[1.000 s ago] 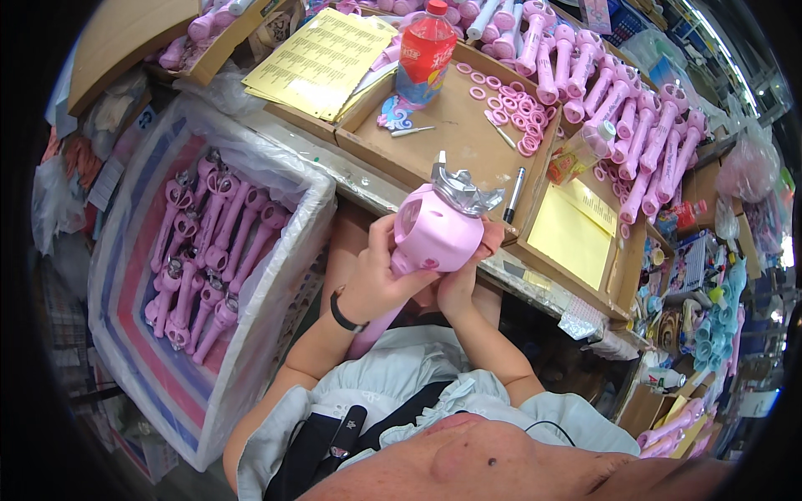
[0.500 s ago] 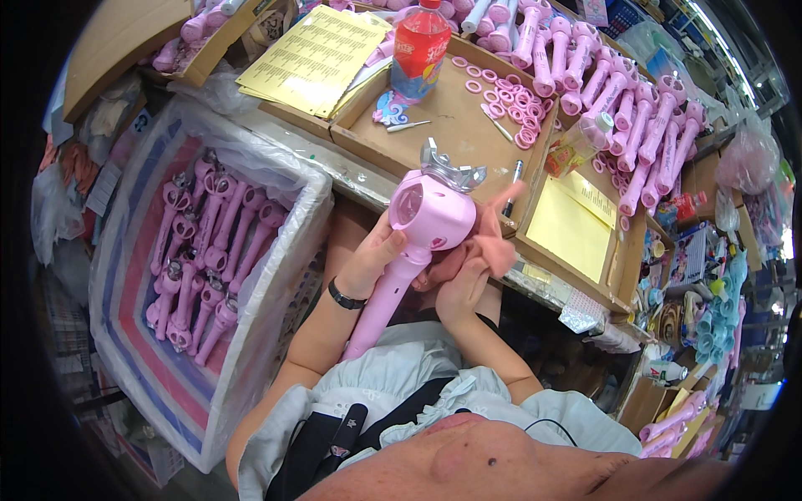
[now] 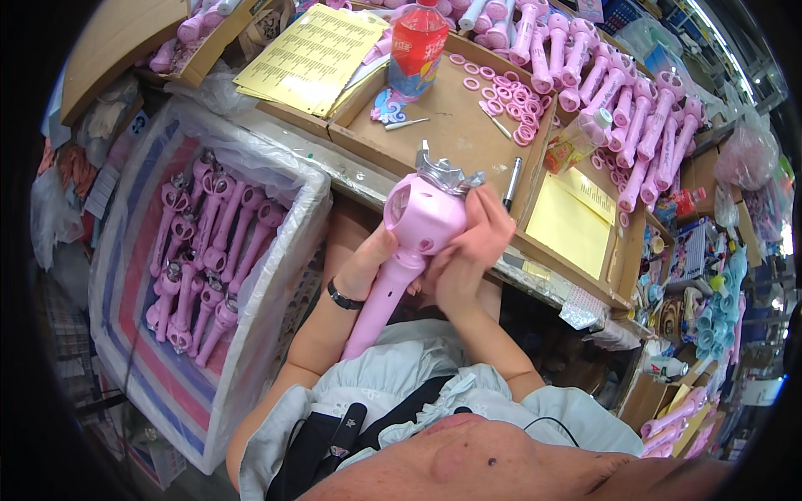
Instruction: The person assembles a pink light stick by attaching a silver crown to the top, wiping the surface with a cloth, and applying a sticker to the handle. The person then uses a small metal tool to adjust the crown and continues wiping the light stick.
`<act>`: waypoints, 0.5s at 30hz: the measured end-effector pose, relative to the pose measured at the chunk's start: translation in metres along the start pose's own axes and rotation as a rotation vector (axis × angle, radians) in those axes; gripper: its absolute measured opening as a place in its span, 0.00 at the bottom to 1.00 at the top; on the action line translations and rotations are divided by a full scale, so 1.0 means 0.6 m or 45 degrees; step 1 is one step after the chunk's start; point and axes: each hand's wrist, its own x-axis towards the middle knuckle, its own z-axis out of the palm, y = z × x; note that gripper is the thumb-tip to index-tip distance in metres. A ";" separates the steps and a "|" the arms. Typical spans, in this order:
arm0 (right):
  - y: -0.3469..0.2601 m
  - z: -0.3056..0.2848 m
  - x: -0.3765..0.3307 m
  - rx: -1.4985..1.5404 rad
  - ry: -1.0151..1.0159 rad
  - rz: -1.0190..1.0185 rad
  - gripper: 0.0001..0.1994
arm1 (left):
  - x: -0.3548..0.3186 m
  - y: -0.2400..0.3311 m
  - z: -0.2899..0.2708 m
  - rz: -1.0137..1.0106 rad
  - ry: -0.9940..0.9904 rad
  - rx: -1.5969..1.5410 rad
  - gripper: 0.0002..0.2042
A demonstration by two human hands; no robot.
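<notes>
A pink light stick (image 3: 428,219) with a round head and a silver crown stands tilted above my lap, its handle end against my clothes. My left hand (image 3: 366,263) is closed around it just below the head. In my right hand (image 3: 458,280) is a salmon-pink cloth (image 3: 491,224), bunched against the right side of the head, near the crown. The cloth and motion blur partly hide the right fingers.
At left, a plastic-lined striped bin (image 3: 213,409) holds several similar sticks. Ahead, a cardboard tray (image 3: 451,125) carries a red-labelled bottle (image 3: 415,50), pink rings (image 3: 518,104) and a pen (image 3: 513,185). Yellow sheets (image 3: 313,58) lie beside it; more sticks (image 3: 585,75) are piled far right.
My right hand has brought the cloth up and in against the stick's head; its loose end no longer reaches toward the pen. The stick has turned slightly in my left hand.
</notes>
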 end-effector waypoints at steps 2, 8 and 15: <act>0.001 -0.005 0.002 0.090 0.095 0.401 0.25 | -0.001 -0.005 -0.005 -0.015 -0.073 -0.107 0.39; -0.027 -0.021 -0.010 0.761 0.173 0.639 0.31 | 0.001 -0.018 -0.011 -0.007 -0.188 -0.419 0.39; -0.017 -0.041 -0.037 0.389 -0.026 0.467 0.30 | 0.001 -0.018 -0.012 -0.028 -0.219 -0.427 0.39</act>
